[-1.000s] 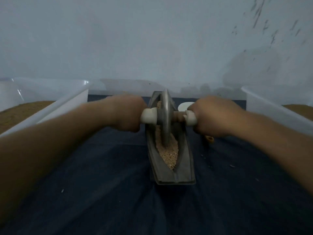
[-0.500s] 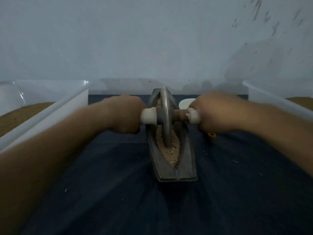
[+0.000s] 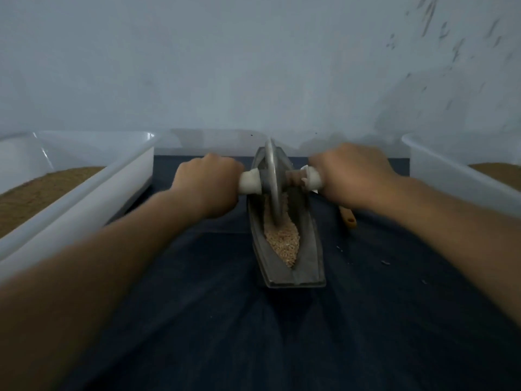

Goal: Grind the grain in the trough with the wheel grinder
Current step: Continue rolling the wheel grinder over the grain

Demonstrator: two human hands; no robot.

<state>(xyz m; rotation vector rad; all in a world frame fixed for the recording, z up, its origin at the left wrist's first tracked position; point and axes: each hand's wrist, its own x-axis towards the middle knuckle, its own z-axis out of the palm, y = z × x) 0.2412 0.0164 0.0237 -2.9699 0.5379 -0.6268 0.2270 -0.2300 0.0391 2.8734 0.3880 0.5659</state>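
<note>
A dark blue cloth point(image 3: 197, 320) covers the surface between a left tub point(image 3: 84, 198) and a right tub point(image 3: 451, 176), both white and holding brown powder. Midway between them the grey, boat-shaped metal trough point(image 3: 308, 258) lies lengthwise, running away from the person. The thin grey wheel point(image 3: 272, 176) stands on edge in the groove's far half, with the left hand point(image 3: 207, 184) curled tight round the cream left handle point(image 3: 249, 182) and the right hand point(image 3: 352, 176) round the right handle point(image 3: 313, 179). Pale tan grain point(image 3: 283, 241) fills the groove from the wheel to its near tip, and a small orange object point(image 3: 349, 221) lies just right of the trough.
</note>
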